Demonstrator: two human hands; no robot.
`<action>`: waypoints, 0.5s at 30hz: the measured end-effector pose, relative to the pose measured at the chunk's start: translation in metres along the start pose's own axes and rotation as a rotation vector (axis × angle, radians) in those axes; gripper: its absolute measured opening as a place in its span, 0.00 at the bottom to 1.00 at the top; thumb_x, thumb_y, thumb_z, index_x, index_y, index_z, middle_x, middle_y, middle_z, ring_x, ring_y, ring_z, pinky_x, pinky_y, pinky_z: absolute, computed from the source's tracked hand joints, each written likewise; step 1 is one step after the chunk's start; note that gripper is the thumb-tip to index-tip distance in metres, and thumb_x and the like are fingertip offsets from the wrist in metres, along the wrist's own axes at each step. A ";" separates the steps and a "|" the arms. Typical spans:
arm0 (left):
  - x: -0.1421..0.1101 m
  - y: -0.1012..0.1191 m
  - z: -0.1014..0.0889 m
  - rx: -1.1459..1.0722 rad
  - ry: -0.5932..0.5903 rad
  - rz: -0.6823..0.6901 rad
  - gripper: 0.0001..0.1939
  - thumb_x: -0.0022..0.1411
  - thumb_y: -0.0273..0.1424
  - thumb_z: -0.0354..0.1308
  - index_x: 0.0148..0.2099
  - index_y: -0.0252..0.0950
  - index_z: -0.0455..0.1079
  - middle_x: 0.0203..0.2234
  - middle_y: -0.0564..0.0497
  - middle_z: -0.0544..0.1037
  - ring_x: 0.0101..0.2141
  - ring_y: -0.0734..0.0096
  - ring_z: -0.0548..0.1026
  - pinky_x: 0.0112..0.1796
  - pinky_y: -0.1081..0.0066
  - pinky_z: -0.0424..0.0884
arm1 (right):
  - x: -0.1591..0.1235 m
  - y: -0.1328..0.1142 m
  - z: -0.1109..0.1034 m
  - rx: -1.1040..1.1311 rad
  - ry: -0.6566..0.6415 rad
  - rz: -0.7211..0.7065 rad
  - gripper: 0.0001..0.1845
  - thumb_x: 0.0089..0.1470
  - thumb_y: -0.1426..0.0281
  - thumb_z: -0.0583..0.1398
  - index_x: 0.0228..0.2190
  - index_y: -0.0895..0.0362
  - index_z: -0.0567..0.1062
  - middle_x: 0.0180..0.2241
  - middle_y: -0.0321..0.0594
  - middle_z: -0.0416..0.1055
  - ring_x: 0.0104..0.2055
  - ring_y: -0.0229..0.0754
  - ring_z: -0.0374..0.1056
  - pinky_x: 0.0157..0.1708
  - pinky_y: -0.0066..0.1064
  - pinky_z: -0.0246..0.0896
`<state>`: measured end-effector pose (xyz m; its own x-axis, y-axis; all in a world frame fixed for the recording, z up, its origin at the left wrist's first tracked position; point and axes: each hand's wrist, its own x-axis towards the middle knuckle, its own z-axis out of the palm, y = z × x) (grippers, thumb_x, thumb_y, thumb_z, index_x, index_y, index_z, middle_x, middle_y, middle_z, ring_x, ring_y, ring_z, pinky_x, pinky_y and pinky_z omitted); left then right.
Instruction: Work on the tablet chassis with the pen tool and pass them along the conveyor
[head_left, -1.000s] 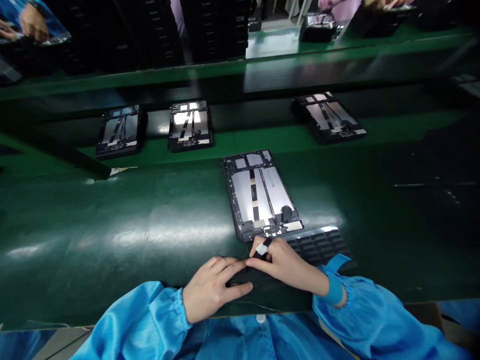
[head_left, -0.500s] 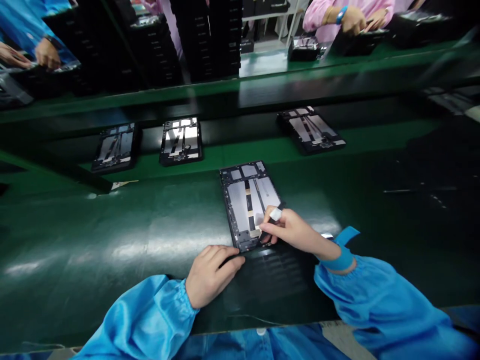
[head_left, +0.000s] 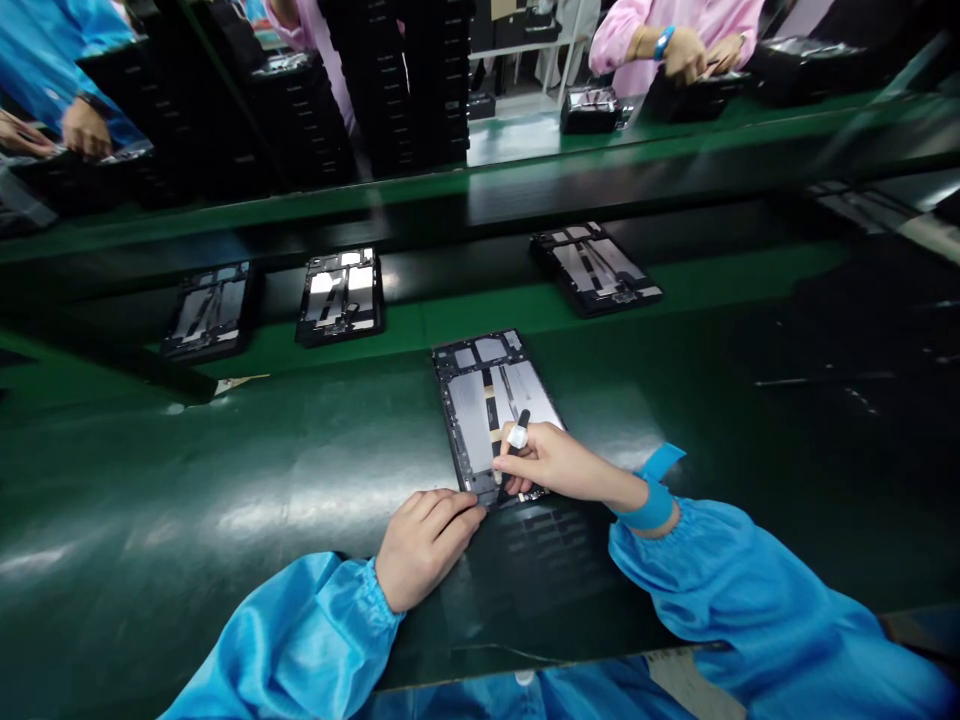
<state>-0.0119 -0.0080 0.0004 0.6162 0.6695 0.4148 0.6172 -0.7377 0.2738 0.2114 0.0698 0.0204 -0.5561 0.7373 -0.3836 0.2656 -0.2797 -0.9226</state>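
Our R hand [head_left: 551,460] has the working grip: thumb + fingers pinching a dark pen-like tool [head_left: 524,419] w/ white wrap, lower end down at the near edge of the open tablet [head_left: 466,412]. Tip's mostly behind the fingers, so we can't tell if it's touching. Tablet lies flat under the grip, most of it showing beyond + to the left. L hand [head_left: 424,545] is left of the grip + nearer us, fingertips at tablet's near-left corner; can't tell if it's pinching anything there

For a clean job we'd want L fingertips bracing that corner so the tablet doesn't skid, a light pinch, small wrist moves only, no prying on the small parts by the edge. Ribbon cable [head_left: 491,408] runs just beyond the grip, so pls don't let the tool snag it. Blue wrist strap [head_left: 651,507] is right of the grip, loose end out; best it stays off the tablet
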 end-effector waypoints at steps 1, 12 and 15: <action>0.000 0.000 0.000 -0.009 0.002 0.001 0.09 0.66 0.26 0.54 0.48 0.35 0.70 0.43 0.49 0.75 0.43 0.73 0.70 0.42 0.72 0.67 | 0.000 0.000 0.000 -0.003 0.000 -0.003 0.16 0.51 0.59 0.64 0.28 0.59 0.70 0.22 0.38 0.74 0.26 0.44 0.74 0.28 0.32 0.72; 0.000 -0.001 0.001 -0.024 0.013 0.000 0.10 0.65 0.25 0.56 0.48 0.34 0.70 0.43 0.49 0.75 0.43 0.72 0.70 0.42 0.72 0.66 | 0.000 0.003 0.002 -0.032 0.019 -0.028 0.10 0.53 0.64 0.62 0.28 0.58 0.69 0.22 0.38 0.74 0.26 0.44 0.74 0.27 0.30 0.72; -0.001 -0.001 0.002 -0.011 0.011 0.004 0.09 0.65 0.25 0.56 0.48 0.34 0.70 0.43 0.49 0.75 0.43 0.73 0.70 0.42 0.72 0.66 | -0.001 0.003 0.002 -0.037 0.030 -0.028 0.09 0.53 0.66 0.61 0.28 0.59 0.69 0.22 0.38 0.74 0.26 0.44 0.74 0.27 0.30 0.72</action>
<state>-0.0120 -0.0075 -0.0017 0.6131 0.6657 0.4254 0.6093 -0.7412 0.2816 0.2107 0.0669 0.0182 -0.5401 0.7627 -0.3557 0.2798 -0.2358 -0.9306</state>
